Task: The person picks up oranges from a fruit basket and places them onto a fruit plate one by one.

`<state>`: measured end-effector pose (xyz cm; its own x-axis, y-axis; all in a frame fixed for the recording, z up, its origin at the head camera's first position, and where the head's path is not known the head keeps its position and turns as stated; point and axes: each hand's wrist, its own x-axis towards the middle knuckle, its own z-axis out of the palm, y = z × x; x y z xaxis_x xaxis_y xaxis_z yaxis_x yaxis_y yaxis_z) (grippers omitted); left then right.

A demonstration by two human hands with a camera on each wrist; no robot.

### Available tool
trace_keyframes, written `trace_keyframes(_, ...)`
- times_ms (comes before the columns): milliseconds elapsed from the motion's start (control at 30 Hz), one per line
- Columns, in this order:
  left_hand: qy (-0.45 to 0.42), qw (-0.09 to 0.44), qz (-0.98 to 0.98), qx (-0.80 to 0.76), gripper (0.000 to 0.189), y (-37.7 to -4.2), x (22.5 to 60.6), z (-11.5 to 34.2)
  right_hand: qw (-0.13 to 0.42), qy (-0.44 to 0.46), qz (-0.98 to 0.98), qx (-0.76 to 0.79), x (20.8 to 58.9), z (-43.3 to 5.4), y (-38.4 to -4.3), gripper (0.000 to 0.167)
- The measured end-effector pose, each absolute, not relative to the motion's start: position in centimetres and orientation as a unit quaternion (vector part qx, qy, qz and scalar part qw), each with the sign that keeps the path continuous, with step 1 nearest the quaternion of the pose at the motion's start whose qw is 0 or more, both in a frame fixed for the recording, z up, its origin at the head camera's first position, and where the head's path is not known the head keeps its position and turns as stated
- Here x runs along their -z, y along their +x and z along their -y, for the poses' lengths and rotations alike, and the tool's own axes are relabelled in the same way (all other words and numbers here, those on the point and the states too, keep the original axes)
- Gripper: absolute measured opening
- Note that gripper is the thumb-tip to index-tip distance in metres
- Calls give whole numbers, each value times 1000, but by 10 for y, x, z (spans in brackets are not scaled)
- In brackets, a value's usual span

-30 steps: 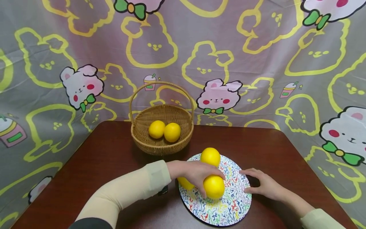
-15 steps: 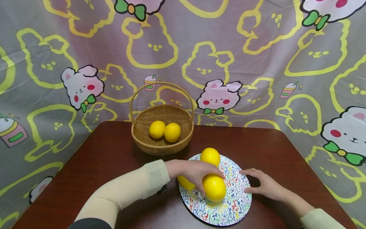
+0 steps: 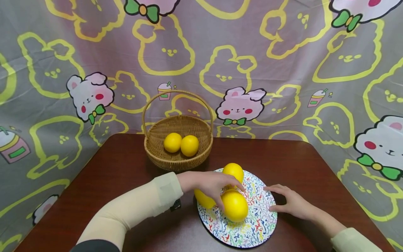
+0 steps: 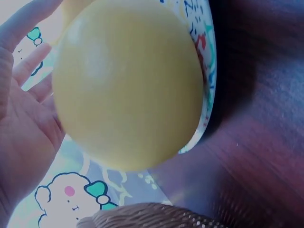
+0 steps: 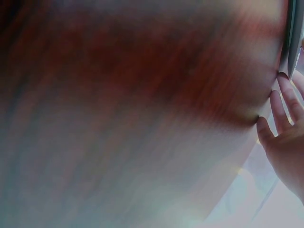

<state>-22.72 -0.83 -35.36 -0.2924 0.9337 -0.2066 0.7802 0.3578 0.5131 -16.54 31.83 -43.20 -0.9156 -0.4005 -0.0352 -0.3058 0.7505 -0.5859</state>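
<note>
My left hand (image 3: pixel 215 185) hovers over the left half of a round plate (image 3: pixel 258 224) with multicoloured squiggles. Its thumb and fingers arch loosely behind the front yellow orange (image 3: pixel 234 205), which sits on the plate; whether they touch it is hard to tell. A second orange (image 3: pixel 233 173) sits at the back of the plate. A third orange (image 3: pixel 204 199) lies at its left, partly covered by the hand. In the left wrist view, one orange (image 4: pixel 128 85) looms close beside spread fingers. My right hand (image 3: pixel 294 203) rests at the plate's right rim, thumb and fingers apart.
A wicker basket (image 3: pixel 179 164) with a tall handle stands behind and left of the plate, holding two oranges (image 3: pixel 190 145). The dark wooden table (image 3: pixel 126 175) meets a cartoon-printed curtain (image 3: pixel 280 63) at the back and sides.
My left hand has drawn slightly up and left, loosening from the front orange. That orange has shifted a little toward me. My right hand stays in place.
</note>
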Motion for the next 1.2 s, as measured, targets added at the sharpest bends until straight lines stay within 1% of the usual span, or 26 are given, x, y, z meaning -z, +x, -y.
trace_keyframes(400,537,200,-801,-172,68,-226,334,30,76,-197,-930,302,430,-319,-165,65)
trace_keyframes(733,507,169,-824,-186,59,-235,314,58,78,-192,-931,301,431,-319,-165,66)
trace_keyframes(900,476,172,-834,-220,54,-240,300,72,76,-191,-931,302,430,-319,-164,66)
trace_keyframes(1033,452,161,-847,-228,53,-244,292,81,79,-189,-930,305,430,-318,-164,66)
trace_keyframes(1200,441,146,-852,-242,53,-251,284,92,84,-185,-929,308,432,-318,-164,66)
